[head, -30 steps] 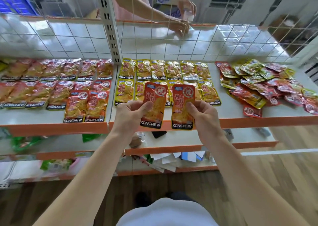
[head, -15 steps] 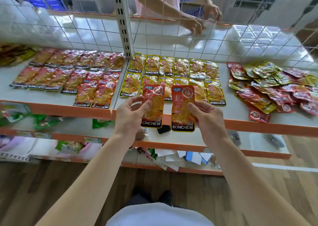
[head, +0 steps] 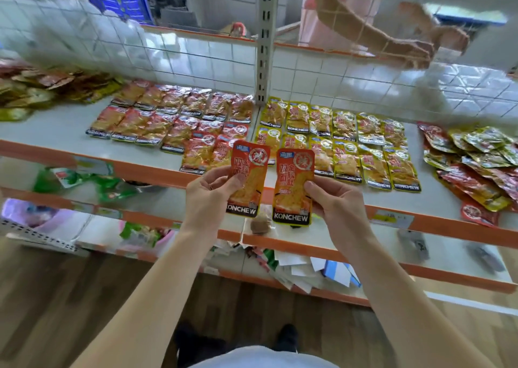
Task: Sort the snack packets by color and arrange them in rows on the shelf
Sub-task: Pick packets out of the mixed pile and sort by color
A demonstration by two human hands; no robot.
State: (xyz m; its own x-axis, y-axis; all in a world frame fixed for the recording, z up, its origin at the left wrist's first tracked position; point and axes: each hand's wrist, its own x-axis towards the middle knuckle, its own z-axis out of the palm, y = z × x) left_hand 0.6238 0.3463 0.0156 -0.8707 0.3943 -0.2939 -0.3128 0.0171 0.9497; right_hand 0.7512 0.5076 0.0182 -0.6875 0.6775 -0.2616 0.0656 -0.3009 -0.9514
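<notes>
At the centre of the frame, the left hand [head: 208, 196] pinches a red foil snack packet marked KONCHEW [head: 248, 177] by its left edge, thumb on the front. Just beside it, the right hand [head: 333, 202] pinches a second red foil packet [head: 293, 182] by its right edge. Both packets are upright, side by side and close together, in front of the orange front lip of the white shelf [head: 56, 132].

On the shelf behind them, rows of red packets [head: 173, 120] lie left of centre, and rows of yellow packets [head: 336, 140] lie just to their right. A loose heap of mixed red and yellow packets [head: 476, 165] sits at the right edge, and another blurred heap [head: 42, 87] lies at the upper left. Behind the white wire grid [head: 196, 56], another person's forearm [head: 378, 39] reaches across the upper right.
</notes>
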